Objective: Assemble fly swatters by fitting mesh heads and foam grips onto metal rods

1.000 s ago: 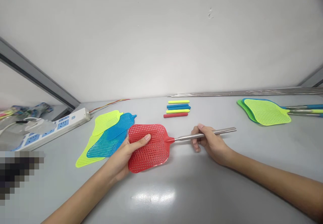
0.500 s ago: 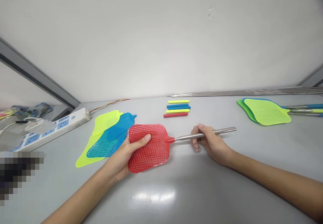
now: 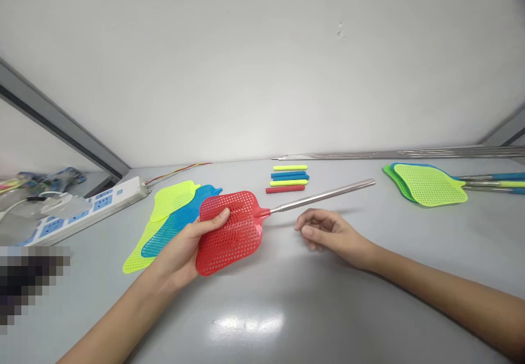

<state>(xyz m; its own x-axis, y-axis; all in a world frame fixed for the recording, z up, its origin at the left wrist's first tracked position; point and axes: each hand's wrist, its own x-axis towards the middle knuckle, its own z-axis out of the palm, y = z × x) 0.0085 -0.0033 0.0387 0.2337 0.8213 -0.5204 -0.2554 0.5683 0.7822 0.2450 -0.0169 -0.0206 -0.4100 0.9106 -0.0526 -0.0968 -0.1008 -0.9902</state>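
A red fly swatter [image 3: 233, 238] with a perforated head is gripped in my left hand [image 3: 192, 249], its thumb lying across the mesh. From the head's neck a metal rod [image 3: 324, 197] slants up to the right, and its bare end is in the air. Below the rod is my right hand [image 3: 328, 235], apart from it, fingers loosely curled with nothing visible in them. Beyond the rod lie several short coloured handle sleeves [image 3: 289, 178] in yellow, blue and red. Loose yellow [image 3: 174, 197] and blue swatter heads [image 3: 172, 235] overlap beside my left hand.
Swatters with rods and coloured handles [image 3: 435, 186] are piled at the right. Thin metal rods [image 3: 389, 155] lie along the wall. At the left are a white power strip [image 3: 102, 202], red and yellow wires [image 3: 176, 172] and plastic bags [image 3: 61, 180].
My right hand has let go of the metal rod and moved slightly below it. The red swatter, held in my left hand, has shifted left, and its rod end has risen.
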